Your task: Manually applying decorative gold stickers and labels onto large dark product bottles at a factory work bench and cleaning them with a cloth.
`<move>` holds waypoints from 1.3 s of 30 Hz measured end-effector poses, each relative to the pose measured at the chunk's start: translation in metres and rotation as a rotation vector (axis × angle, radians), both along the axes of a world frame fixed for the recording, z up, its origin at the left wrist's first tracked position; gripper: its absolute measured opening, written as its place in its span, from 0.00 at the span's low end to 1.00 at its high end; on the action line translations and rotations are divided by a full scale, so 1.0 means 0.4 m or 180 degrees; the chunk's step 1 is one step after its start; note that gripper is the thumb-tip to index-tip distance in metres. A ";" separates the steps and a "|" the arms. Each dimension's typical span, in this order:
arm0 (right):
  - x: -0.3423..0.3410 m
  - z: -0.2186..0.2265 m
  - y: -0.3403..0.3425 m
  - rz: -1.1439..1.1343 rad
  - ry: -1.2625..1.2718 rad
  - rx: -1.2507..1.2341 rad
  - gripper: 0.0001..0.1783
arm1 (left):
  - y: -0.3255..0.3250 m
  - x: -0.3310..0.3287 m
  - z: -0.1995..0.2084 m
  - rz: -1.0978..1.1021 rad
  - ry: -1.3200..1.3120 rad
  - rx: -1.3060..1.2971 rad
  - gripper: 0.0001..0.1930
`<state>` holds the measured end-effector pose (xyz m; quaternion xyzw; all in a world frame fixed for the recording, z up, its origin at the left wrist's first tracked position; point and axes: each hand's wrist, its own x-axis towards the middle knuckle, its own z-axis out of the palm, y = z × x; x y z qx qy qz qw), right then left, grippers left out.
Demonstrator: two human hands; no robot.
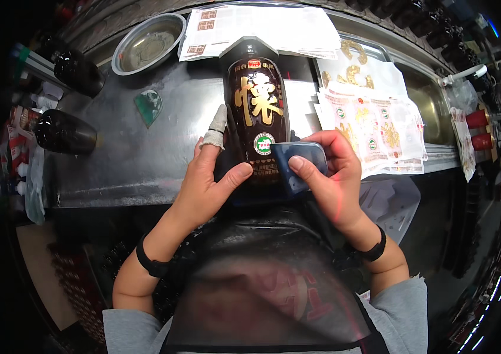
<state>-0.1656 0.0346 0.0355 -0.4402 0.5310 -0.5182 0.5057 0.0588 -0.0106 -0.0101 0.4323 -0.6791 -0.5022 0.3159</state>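
The right hand [339, 177] pinches a flat blue scraper [300, 166], its thumb on the top face and the fingers curled behind. The scraper lies over the lower right side of a dark bottle [254, 133]. It looks thin and light, probably stiff with some give, and the broad face suits a thumb-and-finger pinch.

The left hand [200, 180] has thumb and index finger spread wide along the bottle's left side, the index wearing a pale finger cover [216, 128]. The other fingers are mostly hidden; whether they bear on the bottle cannot be told.

The bottle is in front of the person on the metal table [123, 174], its far end pointing away; whether it lies flat or leans on something is unclear. It looks glossy and rigid, likely heavy, slippery and breakable if it is glass. The broad sides give the surest hold, with the palm around the body and fingers off the raised gold lettering.

Farther out, printed sheets [401, 130] lie to the right, white sheets [280, 23] beyond the bottle, and a green piece [148, 108] and a metal bowl [126, 64] to the left.
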 end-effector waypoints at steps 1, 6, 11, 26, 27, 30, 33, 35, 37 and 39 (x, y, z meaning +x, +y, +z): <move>-0.008 -0.032 0.009 -0.0126 -0.0033 0.0024 0.14 | 0.002 -0.001 0.001 0.0008 0.0008 0.0012 0.45; -0.080 -0.094 0.031 -0.0437 0.0042 0.0425 0.14 | 0.006 -0.005 -0.010 0.0047 0.0252 0.0037 0.46; -0.032 -0.031 0.002 -0.0404 -0.0098 -0.0124 0.14 | 0.006 -0.001 -0.007 0.0101 0.0263 0.0064 0.46; 0.014 0.057 -0.007 0.0998 0.2125 -0.2108 0.18 | 0.005 0.025 -0.008 -0.0132 -0.0744 -0.1178 0.46; 0.022 0.063 -0.022 0.0571 0.2246 -0.1925 0.16 | 0.000 0.025 -0.003 -0.0013 -0.0678 -0.1375 0.45; 0.030 0.048 -0.074 -0.0182 0.2205 -0.1569 0.12 | -0.003 0.021 0.032 0.0117 -0.0689 -0.1734 0.43; 0.045 0.022 -0.030 0.0295 0.2448 -0.2134 0.17 | -0.007 0.017 0.048 0.0160 -0.0753 -0.1953 0.40; 0.061 0.036 0.010 0.0768 0.2575 -0.2513 0.23 | -0.011 0.016 0.050 0.0170 -0.0688 -0.1994 0.38; 0.076 0.042 0.013 0.1219 0.2304 -0.2486 0.25 | -0.015 0.027 0.050 0.0191 -0.0799 -0.2069 0.38; 0.065 0.049 0.001 0.0911 0.2277 -0.2304 0.25 | -0.013 0.026 0.057 0.0236 -0.0850 -0.2059 0.37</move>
